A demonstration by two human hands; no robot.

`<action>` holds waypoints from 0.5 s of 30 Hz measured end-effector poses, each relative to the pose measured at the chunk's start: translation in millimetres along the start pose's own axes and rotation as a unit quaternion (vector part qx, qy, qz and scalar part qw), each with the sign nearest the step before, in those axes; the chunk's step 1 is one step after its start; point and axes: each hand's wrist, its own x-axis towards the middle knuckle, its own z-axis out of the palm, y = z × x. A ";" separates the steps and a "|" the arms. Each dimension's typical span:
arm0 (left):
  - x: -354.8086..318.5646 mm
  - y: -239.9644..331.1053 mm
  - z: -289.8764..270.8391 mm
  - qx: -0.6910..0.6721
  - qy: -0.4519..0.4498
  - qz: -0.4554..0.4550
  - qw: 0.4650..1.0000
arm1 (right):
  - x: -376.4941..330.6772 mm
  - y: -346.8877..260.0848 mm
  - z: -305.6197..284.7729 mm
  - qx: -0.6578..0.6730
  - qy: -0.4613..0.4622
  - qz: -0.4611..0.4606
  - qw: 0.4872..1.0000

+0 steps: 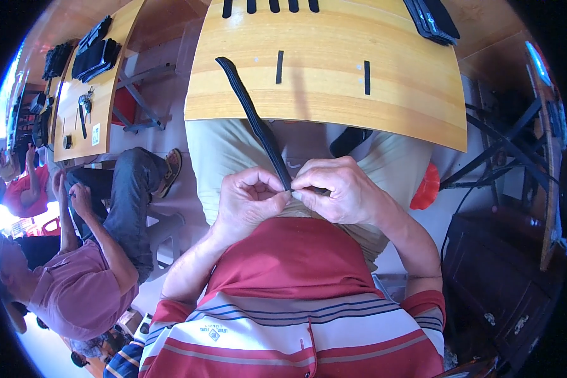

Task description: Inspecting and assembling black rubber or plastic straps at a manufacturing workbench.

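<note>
A long, narrow black strip of ribbed, cloth-like material (253,114) runs from my lap up over the near edge of the wooden table (327,38). Its near end is pinched between the fingertips of my left hand (252,200) and my right hand (341,192), which almost meet just in front of my belly. The strip's far end rests on the tabletop, bent slightly to the left. My fingers cover the very tip, so I cannot make out its detail. Two short, thin black strips, one on the left (280,67) and one on the right (367,78), lie apart on the table.
Several black strips (274,5) are lined up at the table's far side, with a stack of flat black pieces (429,22) at far right. A person in a pink shirt (85,293) sits left beside another table (101,85). A dark cabinet (494,296) stands at right.
</note>
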 end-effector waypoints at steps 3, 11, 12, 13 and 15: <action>-0.9 0.3 -0.6 0.011 0.003 -0.001 1.000 | 0.3 1.2 0.5 -0.003 -0.001 -0.005 1.000; -1.6 -0.2 0.0 0.031 0.015 0.011 0.999 | 1.5 1.7 1.1 -0.010 -0.009 0.000 1.000; -1.2 0.1 0.2 0.036 0.015 0.013 0.999 | 1.6 1.8 0.7 -0.011 -0.010 0.002 1.000; -1.1 0.4 0.9 0.036 0.014 0.013 0.999 | 1.5 2.3 0.7 -0.012 -0.010 0.003 1.000; -1.4 0.8 2.8 0.023 0.027 0.005 0.999 | 0.9 4.0 1.2 -0.014 0.000 -0.013 1.000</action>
